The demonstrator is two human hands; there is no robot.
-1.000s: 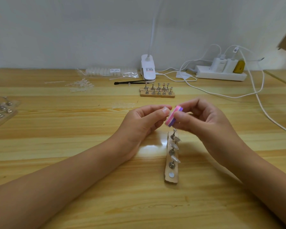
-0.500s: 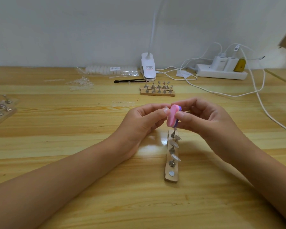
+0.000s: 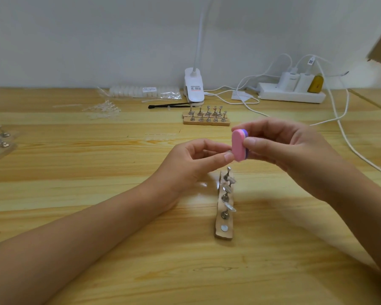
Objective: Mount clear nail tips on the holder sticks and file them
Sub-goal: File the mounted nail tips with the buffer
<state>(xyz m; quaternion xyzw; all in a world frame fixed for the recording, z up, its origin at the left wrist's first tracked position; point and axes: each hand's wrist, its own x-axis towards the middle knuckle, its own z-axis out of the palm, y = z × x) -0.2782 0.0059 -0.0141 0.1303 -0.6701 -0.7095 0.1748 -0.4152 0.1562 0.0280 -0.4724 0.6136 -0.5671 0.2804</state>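
right hand (image 3: 290, 150) grips pink buffer block (image 3: 239, 145); left hand (image 3: 198, 159) pinched touching it, contents cannot tell. Best: light strokes, steady left pinch.

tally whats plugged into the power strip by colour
On the power strip:
white chargers: 2
yellow plug: 1
total: 3
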